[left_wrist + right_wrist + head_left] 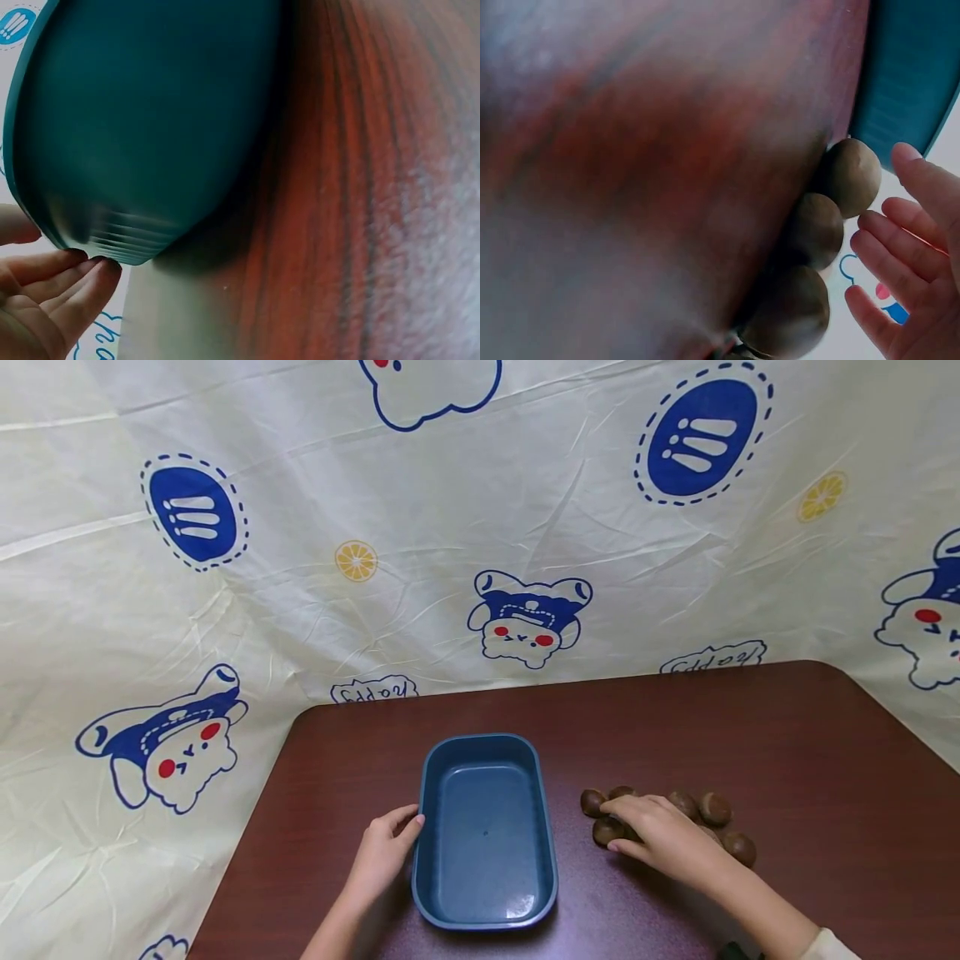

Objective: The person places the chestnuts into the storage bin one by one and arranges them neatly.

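A blue rectangular plastic tray (486, 835) with rounded corners lies on the table. Its inside holds nothing that shows. My left hand (384, 853) grips the tray's left rim, thumb on one side and fingers on the other; the left wrist view has these fingers (79, 289) against the ridged end of the tray wall. To the right of the tray, several brown chestnuts (715, 809) sit in a loose cluster. Over them reaches my right hand (660, 837), hiding some. In the right wrist view its fingers (900, 259) are extended above the chestnuts (810, 232), gripping none.
The table (360, 752) is dark reddish-brown wood with rounded far corners. Behind it hangs a pale cloth (420, 627) printed with cartoon figures and orange slices. A small dark object (731, 952) shows at the bottom edge beside the right sleeve (828, 946).
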{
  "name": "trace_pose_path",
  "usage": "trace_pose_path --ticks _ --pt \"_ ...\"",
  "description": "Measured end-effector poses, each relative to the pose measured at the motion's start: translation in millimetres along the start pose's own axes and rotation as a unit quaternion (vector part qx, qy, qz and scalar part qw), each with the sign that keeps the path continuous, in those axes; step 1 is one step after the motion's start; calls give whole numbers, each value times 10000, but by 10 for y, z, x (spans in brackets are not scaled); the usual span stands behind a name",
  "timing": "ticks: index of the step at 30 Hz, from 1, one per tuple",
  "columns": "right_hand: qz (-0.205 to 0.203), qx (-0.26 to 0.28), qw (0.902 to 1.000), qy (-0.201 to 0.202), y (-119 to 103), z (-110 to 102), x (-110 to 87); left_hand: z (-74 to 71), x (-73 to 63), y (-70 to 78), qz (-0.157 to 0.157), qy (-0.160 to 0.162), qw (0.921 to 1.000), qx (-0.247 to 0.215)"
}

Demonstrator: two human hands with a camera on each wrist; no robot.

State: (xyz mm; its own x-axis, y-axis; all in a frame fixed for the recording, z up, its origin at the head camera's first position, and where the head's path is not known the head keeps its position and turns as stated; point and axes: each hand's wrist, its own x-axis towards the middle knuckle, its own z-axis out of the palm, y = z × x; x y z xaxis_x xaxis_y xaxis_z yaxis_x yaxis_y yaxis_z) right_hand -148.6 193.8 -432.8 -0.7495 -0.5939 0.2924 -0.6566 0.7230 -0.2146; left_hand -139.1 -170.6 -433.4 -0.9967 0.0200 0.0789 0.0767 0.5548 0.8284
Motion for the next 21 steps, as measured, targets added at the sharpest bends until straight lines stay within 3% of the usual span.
trace_pose_path --ticks 8,21 --pt "-362 -31 9991 201 34 69 19 24 -15 -14 -202 -123 9951 -956" --pt "-260 208 9994 -10 62 104 40 24 -39 -16 -286 -231 9875 -1532"
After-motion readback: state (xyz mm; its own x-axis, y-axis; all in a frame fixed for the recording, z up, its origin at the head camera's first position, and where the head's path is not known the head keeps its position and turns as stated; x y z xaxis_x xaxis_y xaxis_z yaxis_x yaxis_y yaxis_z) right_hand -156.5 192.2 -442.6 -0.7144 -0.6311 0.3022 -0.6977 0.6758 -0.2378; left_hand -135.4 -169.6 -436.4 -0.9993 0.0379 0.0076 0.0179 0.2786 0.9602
